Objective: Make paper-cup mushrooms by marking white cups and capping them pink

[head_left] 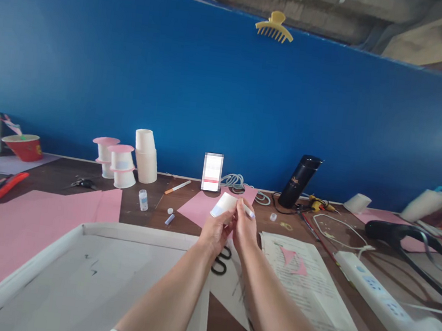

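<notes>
My left hand (216,233) is closed around a small white paper cup (224,203) with a pale blue patch, tipped on its side above the pink paper (195,208). Against the cup, my right hand (245,225) grips a white marker (248,211) with a bluish-purple end. Both hands touch near the cup's right end, and some fingertips are hidden there. A bluish-purple pen cap (170,219) lies to the left on the table, beside a small white cap (170,211). Below my wrists show the black handles of scissors (220,265).
A white tray (116,230) fills the front left. Pink-topped cup pieces (122,164), stacked paper cups (145,161) and a small clear bottle (143,200) stand behind it. A phone (212,172), black flask (299,180), printed sheet (311,284) and power strip (371,286) are around.
</notes>
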The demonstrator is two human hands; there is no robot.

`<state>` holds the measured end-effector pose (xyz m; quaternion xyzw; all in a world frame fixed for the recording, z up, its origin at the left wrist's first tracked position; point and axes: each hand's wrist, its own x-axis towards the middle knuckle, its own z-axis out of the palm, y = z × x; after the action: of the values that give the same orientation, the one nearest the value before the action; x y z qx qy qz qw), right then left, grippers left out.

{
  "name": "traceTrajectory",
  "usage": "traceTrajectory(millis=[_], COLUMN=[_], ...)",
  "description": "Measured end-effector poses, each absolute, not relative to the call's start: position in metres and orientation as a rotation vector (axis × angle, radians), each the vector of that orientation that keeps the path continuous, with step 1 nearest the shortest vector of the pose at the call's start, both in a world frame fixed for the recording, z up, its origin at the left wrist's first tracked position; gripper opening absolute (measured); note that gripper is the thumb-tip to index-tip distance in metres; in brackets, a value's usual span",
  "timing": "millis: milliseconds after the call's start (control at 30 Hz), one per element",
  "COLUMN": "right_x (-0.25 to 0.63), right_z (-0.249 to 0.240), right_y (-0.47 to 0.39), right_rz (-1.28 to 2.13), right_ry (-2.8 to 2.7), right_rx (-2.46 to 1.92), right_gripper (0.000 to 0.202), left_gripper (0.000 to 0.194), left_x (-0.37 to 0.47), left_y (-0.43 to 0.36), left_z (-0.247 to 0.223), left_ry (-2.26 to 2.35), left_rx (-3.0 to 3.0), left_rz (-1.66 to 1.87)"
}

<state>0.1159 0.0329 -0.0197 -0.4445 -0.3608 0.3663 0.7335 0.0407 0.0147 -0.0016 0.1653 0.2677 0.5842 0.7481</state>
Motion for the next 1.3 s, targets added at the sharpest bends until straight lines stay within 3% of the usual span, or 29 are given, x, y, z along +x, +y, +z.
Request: traceTrajectory(millis=[333,633,1300], right_x=[0.112,0.109,0.109], right_z=[0.003,0.005,0.004], right_y=[0.008,0.005,0.004], right_rz=[-0.067,-0.157,-0.139], right_ry=[-1.194,-1.321,-1.4], right_rx=[-1.129,-1.113,-1.161], right_gripper=[0.031,0.02,0.022], left_gripper=[0.023,0.023,0.027], left_x=[0.028,0.027,0.028], left_y=[0.028,0.029,0.03], left_z=[-0.005,-0.008,-0.012], left_ry=[0.664,0.652,0.673], left_rx=[0.257,0.279,0.336], left_rz=[1.341,1.345,1.333])
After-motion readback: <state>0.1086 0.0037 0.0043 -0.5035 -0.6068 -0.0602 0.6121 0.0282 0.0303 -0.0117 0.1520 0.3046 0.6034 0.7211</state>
